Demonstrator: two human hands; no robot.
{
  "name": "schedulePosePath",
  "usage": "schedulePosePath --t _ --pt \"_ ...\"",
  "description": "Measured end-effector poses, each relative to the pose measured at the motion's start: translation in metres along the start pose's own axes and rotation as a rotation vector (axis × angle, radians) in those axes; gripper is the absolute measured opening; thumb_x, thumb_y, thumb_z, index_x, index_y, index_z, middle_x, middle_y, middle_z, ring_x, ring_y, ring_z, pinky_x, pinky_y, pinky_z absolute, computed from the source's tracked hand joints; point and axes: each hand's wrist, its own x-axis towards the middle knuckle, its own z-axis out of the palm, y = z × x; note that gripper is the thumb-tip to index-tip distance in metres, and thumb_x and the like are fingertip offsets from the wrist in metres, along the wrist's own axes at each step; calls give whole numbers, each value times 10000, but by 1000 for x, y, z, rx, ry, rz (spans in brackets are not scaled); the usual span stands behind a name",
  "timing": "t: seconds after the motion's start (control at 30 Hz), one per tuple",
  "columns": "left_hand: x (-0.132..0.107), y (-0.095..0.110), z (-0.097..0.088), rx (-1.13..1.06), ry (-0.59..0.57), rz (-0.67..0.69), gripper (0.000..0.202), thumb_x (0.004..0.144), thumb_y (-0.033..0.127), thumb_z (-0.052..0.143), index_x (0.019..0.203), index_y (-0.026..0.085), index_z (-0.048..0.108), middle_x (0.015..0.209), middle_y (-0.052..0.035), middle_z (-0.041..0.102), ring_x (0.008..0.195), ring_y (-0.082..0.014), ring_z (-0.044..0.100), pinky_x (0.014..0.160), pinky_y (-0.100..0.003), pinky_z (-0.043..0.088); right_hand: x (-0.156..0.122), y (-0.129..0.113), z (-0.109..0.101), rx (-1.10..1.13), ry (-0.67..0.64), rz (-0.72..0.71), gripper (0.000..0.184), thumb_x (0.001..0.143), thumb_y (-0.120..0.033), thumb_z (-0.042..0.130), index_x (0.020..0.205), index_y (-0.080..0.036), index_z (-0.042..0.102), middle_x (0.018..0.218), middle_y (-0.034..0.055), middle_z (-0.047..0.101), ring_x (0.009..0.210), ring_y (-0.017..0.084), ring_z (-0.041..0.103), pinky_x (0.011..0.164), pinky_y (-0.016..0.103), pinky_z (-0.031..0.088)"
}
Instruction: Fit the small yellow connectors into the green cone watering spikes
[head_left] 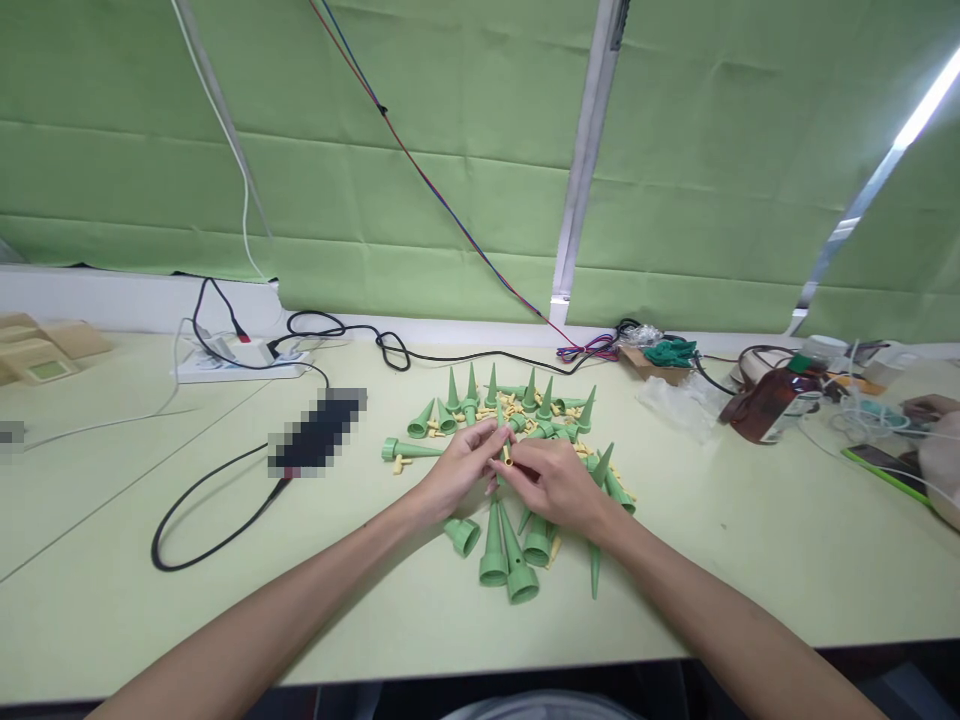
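My left hand (463, 462) is closed round a green plastic watering spike (501, 412), its pointed end showing above the fingers. Close against it, my right hand (556, 478) pinches a small yellow valve (508, 457) whose round open end faces me. The valve meets the spike between both hands, but fingers hide the joint. Around the hands lie several more green spikes, some standing point up, others on their sides, such as the pair in front (517, 575). Small yellow valves (512, 408) are scattered among them, one beside a lying spike (412, 450) at the left.
A black cable loops from a pixelated dark device (319, 432) on the left. Behind it sits a white power strip (240, 362). On the right are a brown bottle (776, 400), a clear plastic bag (682, 405), and another person's hand (941, 450) near a green-edged phone (889, 470).
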Motion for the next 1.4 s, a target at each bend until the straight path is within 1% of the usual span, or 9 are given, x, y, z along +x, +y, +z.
schedulePosePath --t 0.5,0.6,0.7,0.77,0.83,0.93,1.03,1.23,1.4 --pt "-1 6 -1 56 -2 51 376 867 532 572 825 158 583 627 29 478 471 -68 437 412 -186 387 -1 -2 1 54 -22 56 383 955 -279 490 604 -193 362 559 -49 374 515 90 332 530 229 268" --pt "-2 16 -2 149 27 97 368 860 529 582 805 165 586 554 50 422 437 -72 415 407 -193 360 1 -3 -2 72 -13 56 409 959 -321 489 595 -198 349 542 -53 351 503 90 313 516 231 271" --pt "-2 23 -5 261 147 147 364 869 525 564 768 175 562 498 65 364 411 -79 374 404 -205 332 3 -1 -5 65 68 93 394 981 -320 445 612 -198 383 555 -44 375 514 95 340 532 233 292" --pt "-1 23 -7 389 213 201 355 871 503 563 725 181 533 511 57 387 432 -86 384 420 -212 323 5 2 -8 42 148 160 354 989 -314 429 654 -198 425 574 -39 405 521 100 359 541 237 302" --pt "-1 20 -7 536 221 263 315 869 458 570 724 180 542 582 34 470 495 -98 433 465 -217 343 6 7 -10 13 188 223 285 984 -304 438 722 -197 473 596 -35 450 526 105 389 547 240 310" --pt "-1 15 -6 706 157 304 238 880 397 548 791 183 604 669 9 551 562 -118 465 524 -228 364 6 13 -11 -24 153 270 179 967 -269 457 814 -196 515 633 -24 526 549 119 459 559 244 327" --pt "-3 12 -4 809 123 311 234 899 373 510 804 188 618 636 12 545 538 -123 435 523 -232 340 5 16 -8 -58 98 278 126 953 -239 463 851 -199 524 642 -21 550 563 133 488 572 249 337" --pt "-1 9 -8 869 172 328 246 906 382 497 802 192 616 598 16 532 527 -134 428 526 -238 326 4 22 -3 -100 50 267 92 940 -202 458 894 -193 537 705 2 574 607 153 503 605 264 367" --pt "1 6 -10 904 202 339 243 895 383 513 800 189 626 610 12 549 543 -139 450 544 -246 338 1 29 6 -134 -16 216 200 943 -121 404 1011 -171 585 949 89 631 906 213 555 795 314 414"
